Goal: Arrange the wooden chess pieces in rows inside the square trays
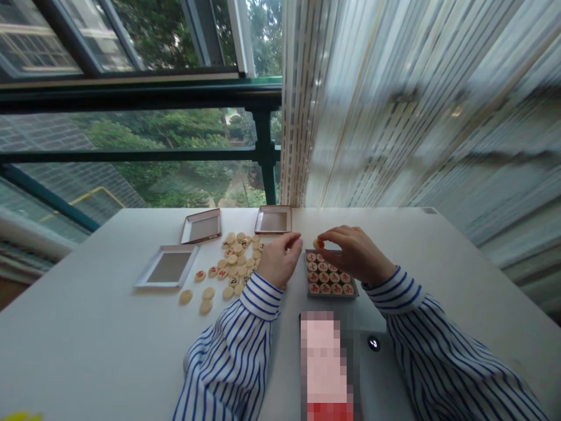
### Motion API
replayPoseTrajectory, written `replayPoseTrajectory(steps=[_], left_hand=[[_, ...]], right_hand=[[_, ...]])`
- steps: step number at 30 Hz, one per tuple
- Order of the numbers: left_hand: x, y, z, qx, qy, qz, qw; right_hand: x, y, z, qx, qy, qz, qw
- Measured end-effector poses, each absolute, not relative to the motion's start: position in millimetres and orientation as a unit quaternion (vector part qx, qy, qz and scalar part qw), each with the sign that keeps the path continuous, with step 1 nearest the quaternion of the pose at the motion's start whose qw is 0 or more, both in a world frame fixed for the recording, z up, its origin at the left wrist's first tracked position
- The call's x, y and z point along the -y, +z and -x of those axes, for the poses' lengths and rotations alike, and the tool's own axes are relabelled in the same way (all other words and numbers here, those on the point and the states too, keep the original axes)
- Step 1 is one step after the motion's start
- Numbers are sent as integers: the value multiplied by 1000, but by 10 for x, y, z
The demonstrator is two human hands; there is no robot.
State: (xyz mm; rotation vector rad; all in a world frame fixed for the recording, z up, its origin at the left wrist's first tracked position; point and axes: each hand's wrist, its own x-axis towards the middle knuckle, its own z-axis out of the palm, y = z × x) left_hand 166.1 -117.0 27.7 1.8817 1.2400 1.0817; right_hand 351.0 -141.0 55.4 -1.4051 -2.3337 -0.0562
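Note:
My right hand (pixel 353 251) pinches a round Chinese chess piece (pixel 319 243) with red marking between thumb and fingers, over the far left corner of a small shallow box (pixel 333 296). Inside that box lie rows of pieces with red characters, partly hidden under the hand. Left of the box, my left hand (pixel 279 260) hovers loosely curled, thumb and forefinger apart, with nothing visible between them. Beside and behind it spreads a loose heap of Chinese chess pieces (pixel 237 248), some blank side up, others showing red or black characters.
Three shallow trays or lids stand around the heap: a white-rimmed one (pixel 166 266), a brown-edged one (pixel 201 226) and another (pixel 273 220) at the back. A blurred-out phone-like object (pixel 324 356) and a grey device (pixel 381 368) lie near me on the white table (pixel 87 327).

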Motion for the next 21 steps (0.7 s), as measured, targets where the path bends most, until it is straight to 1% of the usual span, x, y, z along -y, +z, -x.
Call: replayPoseTrajectory(steps=[2, 8, 16, 21], left_hand=[[1125, 263, -1717, -462, 403, -708, 349], [1034, 221, -1845, -423, 373, -661, 495], [1065, 171, -1931, -387, 326, -623, 597], [1059, 118, -1945, -386, 317, -589, 635]], right_hand=[[1422, 553, -3527, 837, -17, 507, 208], [1433, 528, -3555, 832, -14, 512, 212], [1430, 485, -3583, 837, -9, 507, 206], [1428, 445, -3583, 840, 3, 507, 196]])
